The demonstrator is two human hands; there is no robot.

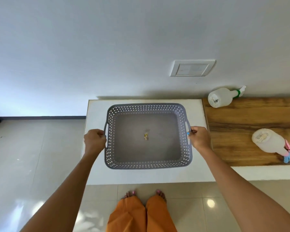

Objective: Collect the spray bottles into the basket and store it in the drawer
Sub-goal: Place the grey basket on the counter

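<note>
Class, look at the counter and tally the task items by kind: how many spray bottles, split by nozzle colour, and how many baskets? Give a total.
Spray bottle with green-and-white nozzle: 1
Spray bottle with pink-and-blue nozzle: 1
Grey basket, held at both handles by the left hand and right hand: 1
Total: 3

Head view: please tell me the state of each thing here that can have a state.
Basket: upright on the white counter, no bottles inside, only a small scrap.
Left hand: closed on the basket's left handle.
Right hand: closed on the basket's right handle.
Green-nozzle spray bottle: lying on its side, wooden top.
Pink-and-blue spray bottle: lying on its side, wooden top.
</note>
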